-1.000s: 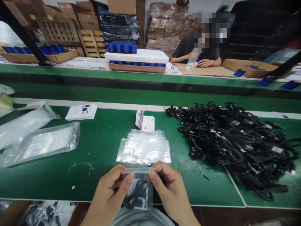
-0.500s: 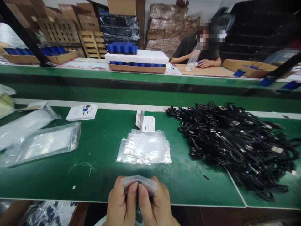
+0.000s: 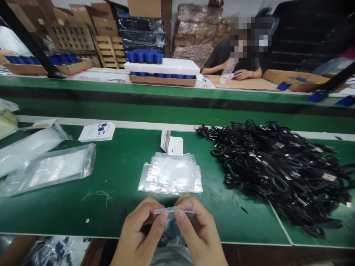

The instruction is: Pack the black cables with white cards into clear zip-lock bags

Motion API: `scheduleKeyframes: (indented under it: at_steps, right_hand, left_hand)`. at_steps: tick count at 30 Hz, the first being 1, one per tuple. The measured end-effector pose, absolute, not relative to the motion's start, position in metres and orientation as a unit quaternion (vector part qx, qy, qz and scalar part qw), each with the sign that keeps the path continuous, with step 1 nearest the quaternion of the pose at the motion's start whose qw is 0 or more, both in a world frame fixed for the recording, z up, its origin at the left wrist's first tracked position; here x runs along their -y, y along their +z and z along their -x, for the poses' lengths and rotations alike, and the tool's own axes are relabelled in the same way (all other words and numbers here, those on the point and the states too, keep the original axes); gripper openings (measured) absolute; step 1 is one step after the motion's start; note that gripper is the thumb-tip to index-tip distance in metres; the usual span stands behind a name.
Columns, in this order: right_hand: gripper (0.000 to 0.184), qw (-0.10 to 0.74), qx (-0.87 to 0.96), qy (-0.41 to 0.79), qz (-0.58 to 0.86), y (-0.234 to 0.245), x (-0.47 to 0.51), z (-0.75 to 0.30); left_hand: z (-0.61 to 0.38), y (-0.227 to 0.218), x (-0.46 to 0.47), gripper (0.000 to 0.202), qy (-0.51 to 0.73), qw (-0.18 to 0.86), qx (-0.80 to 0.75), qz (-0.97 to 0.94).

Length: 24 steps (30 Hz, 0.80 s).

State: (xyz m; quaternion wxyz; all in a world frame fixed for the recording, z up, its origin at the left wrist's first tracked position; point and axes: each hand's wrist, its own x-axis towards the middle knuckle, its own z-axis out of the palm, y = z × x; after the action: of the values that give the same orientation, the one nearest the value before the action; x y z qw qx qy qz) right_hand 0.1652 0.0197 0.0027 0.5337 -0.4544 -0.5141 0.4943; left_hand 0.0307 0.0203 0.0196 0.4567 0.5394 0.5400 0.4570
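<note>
With left hand (image 3: 133, 232) and right hand (image 3: 204, 232), pinched the top strip of 1 small clear bag (image 3: 172, 226) with dark contents firmly between thumbs and bent fingers. Held it low at the near edge of the green table (image 3: 122, 166), before 1 stack of flat clear bags (image 3: 173, 175). Had white cards (image 3: 175, 145) just beyond that stack, 1 large pile of black cables (image 3: 271, 166) to the right, long clear packets (image 3: 58, 166) to the left.

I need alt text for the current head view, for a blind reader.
A person's left hand and right hand pinch the top edge of a clear bag at a green table. Flat clear bags lie beyond it, and tangled black cables are heaped at right.
</note>
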Motion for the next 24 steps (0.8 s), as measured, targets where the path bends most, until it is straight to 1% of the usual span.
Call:
scheduleKeyframes:
  at_steps: [6,11,16,18,21,23,24]
  right_hand:
    - [0.02,0.537,0.52,0.503,0.434,-0.002,-0.019,-0.163]
    - [0.024,0.541,0.527,0.499,0.426,-0.002,-0.02,-0.165]
    - [0.028,0.522,0.516,0.499,0.461,-0.001,-0.019,-0.162]
    - [0.028,0.522,0.528,0.474,0.474,-0.001,-0.018,-0.159]
    - [0.024,0.539,0.563,0.406,0.477,0.002,-0.018,-0.159]
    - [0.022,0.522,0.597,0.398,0.461,0.006,-0.02,-0.163]
    - [0.022,0.498,0.619,0.41,0.448,0.009,-0.022,-0.165]
  left_hand:
    - [-0.029,0.023,-0.022,0.019,0.438,0.466,-0.55,-0.537]
    - [-0.026,0.02,-0.022,0.02,0.435,0.437,-0.547,-0.566]
    - [-0.026,0.014,-0.02,0.023,0.44,0.401,-0.55,-0.585]
    - [-0.027,0.012,-0.019,0.022,0.441,0.378,-0.553,-0.597]
    - [-0.024,0.009,-0.019,0.019,0.442,0.339,-0.548,-0.624]
    - [-0.02,0.009,-0.02,0.017,0.438,0.34,-0.539,-0.635]
    - [-0.017,0.01,-0.021,0.016,0.439,0.347,-0.54,-0.629]
